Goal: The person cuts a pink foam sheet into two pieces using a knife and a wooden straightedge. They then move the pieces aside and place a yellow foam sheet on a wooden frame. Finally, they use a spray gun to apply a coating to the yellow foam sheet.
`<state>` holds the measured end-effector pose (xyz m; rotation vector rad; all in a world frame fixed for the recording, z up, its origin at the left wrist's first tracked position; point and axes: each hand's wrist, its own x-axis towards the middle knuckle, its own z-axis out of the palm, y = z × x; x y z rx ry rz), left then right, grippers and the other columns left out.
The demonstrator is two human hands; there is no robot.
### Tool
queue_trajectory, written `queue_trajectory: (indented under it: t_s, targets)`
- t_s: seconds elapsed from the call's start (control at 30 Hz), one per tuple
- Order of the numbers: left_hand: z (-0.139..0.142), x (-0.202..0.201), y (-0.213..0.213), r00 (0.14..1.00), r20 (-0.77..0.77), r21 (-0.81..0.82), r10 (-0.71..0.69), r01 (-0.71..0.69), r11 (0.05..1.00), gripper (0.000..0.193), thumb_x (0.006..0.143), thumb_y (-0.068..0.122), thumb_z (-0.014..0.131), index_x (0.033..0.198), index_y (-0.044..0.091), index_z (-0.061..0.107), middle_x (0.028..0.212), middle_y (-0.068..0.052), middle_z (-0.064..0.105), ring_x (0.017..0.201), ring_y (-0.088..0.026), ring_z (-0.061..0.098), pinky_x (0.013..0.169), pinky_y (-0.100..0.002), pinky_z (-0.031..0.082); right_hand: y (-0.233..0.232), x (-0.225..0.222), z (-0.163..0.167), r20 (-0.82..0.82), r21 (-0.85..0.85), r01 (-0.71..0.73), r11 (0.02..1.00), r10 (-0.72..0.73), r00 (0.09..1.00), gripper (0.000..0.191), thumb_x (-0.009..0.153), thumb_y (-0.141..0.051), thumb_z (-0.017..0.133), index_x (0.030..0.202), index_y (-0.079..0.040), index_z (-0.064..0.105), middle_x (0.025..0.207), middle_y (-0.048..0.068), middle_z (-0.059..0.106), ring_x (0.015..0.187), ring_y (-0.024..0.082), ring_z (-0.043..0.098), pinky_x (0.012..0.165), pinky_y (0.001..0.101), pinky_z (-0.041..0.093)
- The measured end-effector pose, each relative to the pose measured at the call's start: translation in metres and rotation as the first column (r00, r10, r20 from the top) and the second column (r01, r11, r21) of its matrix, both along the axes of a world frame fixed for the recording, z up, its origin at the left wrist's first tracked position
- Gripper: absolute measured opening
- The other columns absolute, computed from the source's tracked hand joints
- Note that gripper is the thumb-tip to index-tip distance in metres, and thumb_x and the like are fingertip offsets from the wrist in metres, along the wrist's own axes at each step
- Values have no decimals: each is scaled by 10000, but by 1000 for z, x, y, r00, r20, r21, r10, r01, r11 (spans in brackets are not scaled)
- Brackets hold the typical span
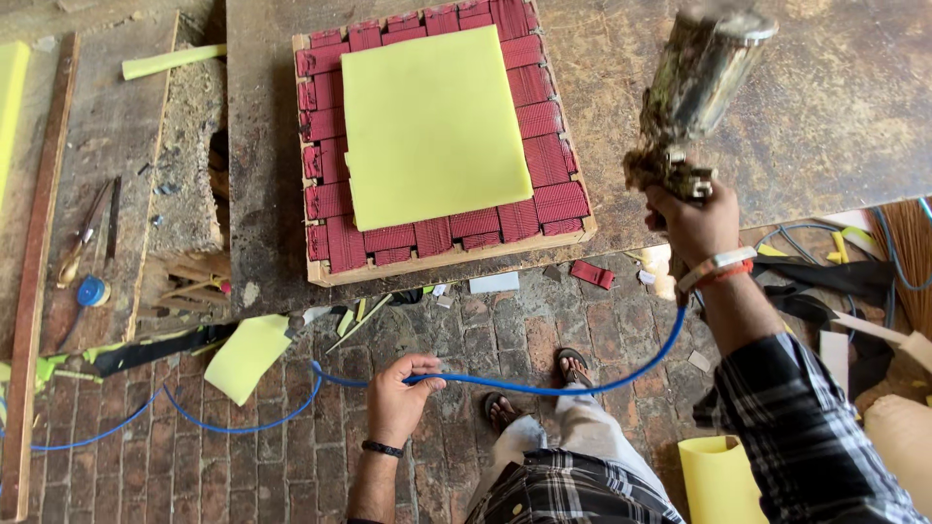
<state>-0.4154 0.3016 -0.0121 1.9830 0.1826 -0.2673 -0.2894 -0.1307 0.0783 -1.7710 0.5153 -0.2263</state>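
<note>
My right hand [695, 219] grips a grimy spray gun [691, 97] with a metal cup on top, held up over the right part of the worn workbench [796, 116]. A blue hose [544, 386] runs from the gun down across the floor, and my left hand [396, 396] is closed around it low in the middle. On the bench to the left of the gun lies a wooden seat frame [447, 257] woven with dark red webbing [540, 165], and a yellow foam square [427, 121] rests on top of it.
Foam offcuts [248, 355] and webbing scraps [592, 274] litter the brick floor [175, 466]. A yellow foam roll [720, 480] stands by my right leg. Hand tools and a blue tape roll [91, 290] lie on the left board. Black straps and cables pile up at right.
</note>
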Motion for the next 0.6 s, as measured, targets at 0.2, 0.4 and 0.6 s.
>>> queue_trajectory:
  t_s: [0.2,0.4,0.6]
  targets:
    - [12,0,-45,998,55,124,1,-8,992,273,685,-2,865,936,73,787,878,-60,826,833,-138,802,731,-287,620,-30,2,-16,102,87,-101,991,92,991,183,967,-53,736,1114,55,727,924,105,736,722,155,712,633,289,587]
    - [21,-5,-77,999,47,202,6,-15,979,295,689,17,868,961,107,798,882,-48,826,839,-138,800,729,-298,616,-52,-4,-21,-29,98,-150,984,153,988,478,906,-106,734,1352,1,598,965,119,764,733,150,746,623,304,636]
    - [13,-20,-95,999,22,211,44,-48,976,300,707,22,860,980,129,793,891,-31,826,848,-129,800,739,-295,629,-56,-9,-22,-93,-20,-208,978,206,974,502,956,-93,740,1418,48,603,958,160,761,750,202,736,651,320,616]
